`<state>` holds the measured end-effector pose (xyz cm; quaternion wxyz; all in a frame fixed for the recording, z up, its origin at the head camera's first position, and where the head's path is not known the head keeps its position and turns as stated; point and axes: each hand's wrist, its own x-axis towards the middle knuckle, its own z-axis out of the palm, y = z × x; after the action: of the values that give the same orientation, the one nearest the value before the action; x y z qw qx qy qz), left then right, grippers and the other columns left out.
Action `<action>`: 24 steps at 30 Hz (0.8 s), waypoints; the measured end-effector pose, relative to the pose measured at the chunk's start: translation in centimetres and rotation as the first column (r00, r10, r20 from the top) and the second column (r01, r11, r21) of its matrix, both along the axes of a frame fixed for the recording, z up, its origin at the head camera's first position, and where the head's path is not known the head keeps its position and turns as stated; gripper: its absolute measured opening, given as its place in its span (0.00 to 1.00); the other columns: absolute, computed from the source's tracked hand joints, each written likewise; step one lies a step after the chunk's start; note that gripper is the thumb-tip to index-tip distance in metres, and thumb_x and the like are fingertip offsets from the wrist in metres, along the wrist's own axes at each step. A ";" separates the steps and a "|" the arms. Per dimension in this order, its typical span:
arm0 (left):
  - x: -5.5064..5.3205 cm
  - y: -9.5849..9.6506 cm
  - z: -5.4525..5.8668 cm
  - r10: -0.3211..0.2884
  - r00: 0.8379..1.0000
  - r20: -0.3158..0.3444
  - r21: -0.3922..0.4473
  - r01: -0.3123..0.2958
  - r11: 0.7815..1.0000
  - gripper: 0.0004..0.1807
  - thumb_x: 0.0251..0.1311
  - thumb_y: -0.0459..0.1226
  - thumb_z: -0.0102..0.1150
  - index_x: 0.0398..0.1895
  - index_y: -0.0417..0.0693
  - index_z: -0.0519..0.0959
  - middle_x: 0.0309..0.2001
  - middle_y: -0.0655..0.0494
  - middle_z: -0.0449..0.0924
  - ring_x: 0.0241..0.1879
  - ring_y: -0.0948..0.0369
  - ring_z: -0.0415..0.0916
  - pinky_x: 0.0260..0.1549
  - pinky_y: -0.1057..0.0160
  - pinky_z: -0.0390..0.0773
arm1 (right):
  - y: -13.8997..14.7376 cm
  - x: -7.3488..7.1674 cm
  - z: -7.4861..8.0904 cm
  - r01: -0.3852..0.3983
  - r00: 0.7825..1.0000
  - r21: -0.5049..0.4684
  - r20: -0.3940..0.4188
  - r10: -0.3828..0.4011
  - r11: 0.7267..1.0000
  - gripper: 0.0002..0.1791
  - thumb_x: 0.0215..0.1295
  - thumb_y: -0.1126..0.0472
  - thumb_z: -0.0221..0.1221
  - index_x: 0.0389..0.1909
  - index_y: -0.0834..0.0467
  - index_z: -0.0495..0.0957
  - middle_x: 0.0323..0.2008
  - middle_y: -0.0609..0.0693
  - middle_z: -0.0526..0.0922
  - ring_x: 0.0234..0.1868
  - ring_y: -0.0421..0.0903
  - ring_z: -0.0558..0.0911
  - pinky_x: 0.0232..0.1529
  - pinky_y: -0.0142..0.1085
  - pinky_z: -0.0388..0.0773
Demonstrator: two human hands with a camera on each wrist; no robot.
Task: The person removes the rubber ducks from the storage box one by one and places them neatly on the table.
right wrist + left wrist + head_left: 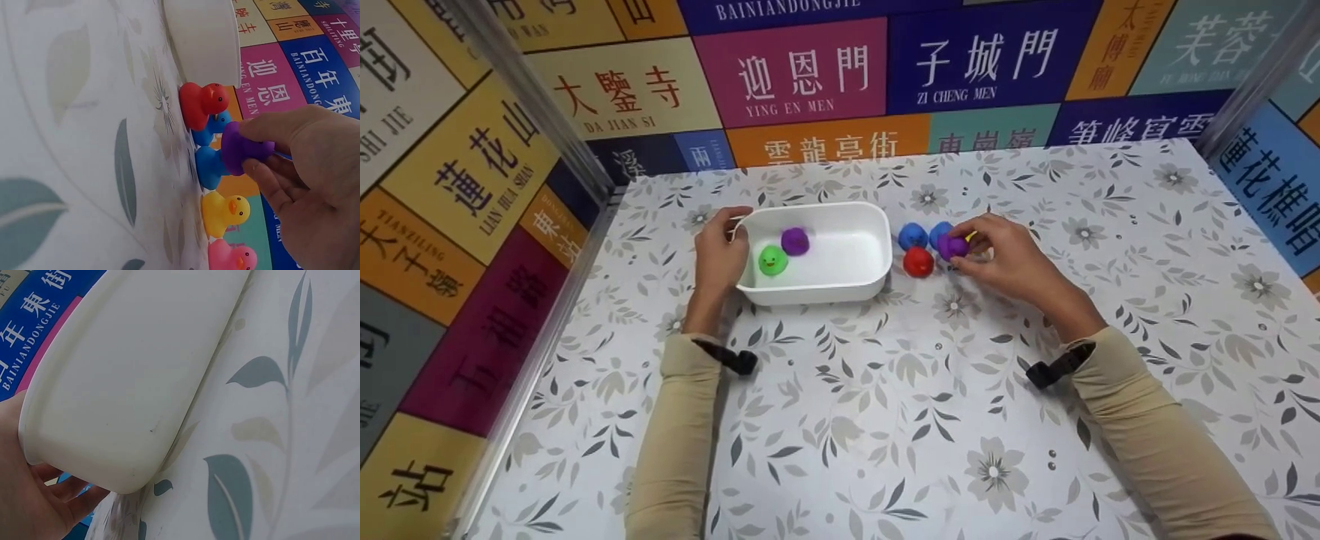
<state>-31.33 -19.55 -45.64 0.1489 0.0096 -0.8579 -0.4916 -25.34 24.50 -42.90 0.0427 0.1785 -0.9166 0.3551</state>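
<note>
In the head view, my left hand holds the left end of a white plastic tub, fingers bent around its outer rim. A green rubber duck and a purple rubber duck lie inside at the left. To the tub's right, my right hand pinches another purple rubber duck between thumb and fingers, just above a blue duck. Beside it stand a red duck and a second blue duck. My left hand partly hides behind the tub's end in the left wrist view.
In the right wrist view, a yellow duck and a pink duck stand near the right hand. A floral cloth covers the table. Panels with printed characters rise behind the table and at both sides.
</note>
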 end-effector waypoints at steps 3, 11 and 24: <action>0.0 0.0 0.0 0.004 1.000 -0.002 0.000 -0.004 1.000 0.19 0.76 0.31 0.52 0.64 0.48 0.84 0.60 0.45 0.89 0.59 0.52 0.86 0.60 0.52 0.81 | 0.2 0.0 0.0 -0.022 1.000 0.014 0.000 0.022 1.000 0.21 0.66 0.66 0.73 0.59 0.60 0.85 0.50 0.59 0.86 0.48 0.56 0.87 0.52 0.39 0.83; 0.0 0.1 0.1 0.014 1.000 0.015 -0.014 -0.014 1.000 0.20 0.76 0.31 0.52 0.64 0.49 0.84 0.60 0.46 0.89 0.58 0.53 0.87 0.60 0.53 0.81 | 0.4 -0.1 -0.1 -0.076 0.997 0.046 0.009 0.076 0.996 0.20 0.65 0.65 0.74 0.58 0.61 0.85 0.49 0.59 0.87 0.47 0.56 0.88 0.51 0.46 0.86; 0.1 0.1 0.1 0.012 1.000 0.010 -0.012 -0.011 1.000 0.20 0.75 0.30 0.52 0.64 0.48 0.84 0.60 0.46 0.89 0.58 0.53 0.86 0.59 0.53 0.81 | 0.4 -0.3 -0.6 -0.113 0.990 0.051 0.095 0.108 0.992 0.21 0.66 0.67 0.73 0.59 0.62 0.85 0.51 0.60 0.85 0.48 0.55 0.87 0.48 0.33 0.83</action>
<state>-31.27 -19.45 -45.56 0.1475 0.0162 -0.8615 -0.4857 -25.61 24.90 -43.48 -0.0241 0.2136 -0.9160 0.3386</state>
